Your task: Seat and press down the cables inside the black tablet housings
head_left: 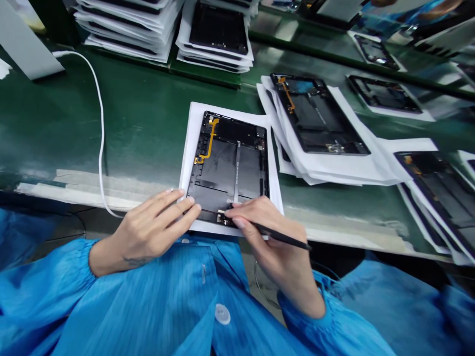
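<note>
In front of me an opened tablet housing [217,173] lies on a white paper sheet [276,193] near the bench's front edge. An orange flex cable [210,143] runs down its left side, and a grey strip runs down the middle. My left hand [158,225] lies open, its fingertips on the lower left corner of the housing and paper. Pinched in my right hand [272,232] are black tweezers [284,236]. Their tip is down by a small connector board [222,217] at the housing's bottom edge; my fingers partly hide the tip.
To the right, another tablet housing [319,113] rests on stacked paper sheets, with more housings [441,188] beyond. Stacks of papers and housings [218,29] stand at the back. A white cable [101,123] crosses the green bench [148,109] at left.
</note>
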### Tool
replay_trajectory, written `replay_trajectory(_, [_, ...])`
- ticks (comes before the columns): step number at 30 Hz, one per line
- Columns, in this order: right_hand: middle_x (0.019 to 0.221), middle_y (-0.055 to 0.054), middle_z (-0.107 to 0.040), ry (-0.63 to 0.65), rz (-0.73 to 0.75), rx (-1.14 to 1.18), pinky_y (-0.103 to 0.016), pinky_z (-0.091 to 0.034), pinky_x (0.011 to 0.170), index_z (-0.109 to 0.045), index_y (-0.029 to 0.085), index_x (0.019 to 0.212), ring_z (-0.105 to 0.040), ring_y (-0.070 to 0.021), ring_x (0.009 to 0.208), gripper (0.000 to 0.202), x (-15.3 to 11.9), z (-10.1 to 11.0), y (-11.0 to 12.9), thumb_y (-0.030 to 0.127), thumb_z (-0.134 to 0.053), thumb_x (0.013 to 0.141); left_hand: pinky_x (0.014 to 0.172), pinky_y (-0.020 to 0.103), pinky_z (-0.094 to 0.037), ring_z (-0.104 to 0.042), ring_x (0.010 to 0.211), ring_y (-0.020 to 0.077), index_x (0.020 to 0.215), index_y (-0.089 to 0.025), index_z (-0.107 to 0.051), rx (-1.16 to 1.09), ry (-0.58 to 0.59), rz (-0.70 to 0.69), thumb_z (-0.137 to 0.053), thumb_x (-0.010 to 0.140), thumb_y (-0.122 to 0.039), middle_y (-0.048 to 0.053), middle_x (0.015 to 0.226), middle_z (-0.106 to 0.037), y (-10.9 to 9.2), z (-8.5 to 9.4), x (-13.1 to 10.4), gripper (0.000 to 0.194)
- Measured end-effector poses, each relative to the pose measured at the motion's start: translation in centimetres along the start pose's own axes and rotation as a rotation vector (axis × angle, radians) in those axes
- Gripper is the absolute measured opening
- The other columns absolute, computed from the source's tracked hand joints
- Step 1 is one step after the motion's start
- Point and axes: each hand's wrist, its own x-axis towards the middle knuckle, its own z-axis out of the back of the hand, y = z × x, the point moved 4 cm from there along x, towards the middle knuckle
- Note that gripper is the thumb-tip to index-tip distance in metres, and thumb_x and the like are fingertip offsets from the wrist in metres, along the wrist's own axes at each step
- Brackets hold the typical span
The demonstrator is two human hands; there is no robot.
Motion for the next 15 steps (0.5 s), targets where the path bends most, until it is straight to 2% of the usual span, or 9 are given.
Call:
replay_trajectory(5, [0.091, -0.004, -0.073, -0.016, 0.003, -0.031, -0.037, -0.054, 0.085, -0.07, 0.018, 0.099, -0.066, -0.0173, 0.086, 0.018, -0.8, 0.7, 0.3, 0.004, -0.061, 0.092, 0.076, 0.039, -0.058, -0.074, 0.095, 0.0279, 0.117, -0.012, -0.072, 0.166, 0.036, -0.04, -0.05, 0.099, -0.01, 0.007, 0.104, -0.078, -0.7, 0.3, 1.8, 0.028])
replay_trajectory(9, [0.091, -0.004, -0.072, -0.056, 0.02, -0.076, -0.035, -0.052, 0.081, -0.068, 0.019, 0.103, -0.064, -0.018, 0.089, 0.021, -1.0, 0.4, 0.5, 0.003, -0.06, 0.092, 0.076, 0.036, -0.054, -0.073, 0.094, 0.023, 0.111, -0.01, -0.074, 0.181, 0.035, -0.073, -0.049, 0.1, -0.01, 0.007, 0.105, -0.078, -1.0, 0.0, 2.6, 0.027])
replay_trajectory(15, [0.093, -0.006, -0.071, 0.077, 0.129, -0.191, -0.037, -0.054, 0.084, -0.065, 0.017, 0.107, -0.063, -0.0192, 0.088, 0.019, -1.6, -0.6, 1.3, 0.006, -0.06, 0.093, 0.075, 0.035, -0.051, -0.071, 0.095, 0.0222, 0.115, -0.012, -0.072, 0.19, 0.034, -0.071, -0.05, 0.1, -0.013, 0.008, 0.109, -0.077, -1.4, -0.3, 2.7, 0.027])
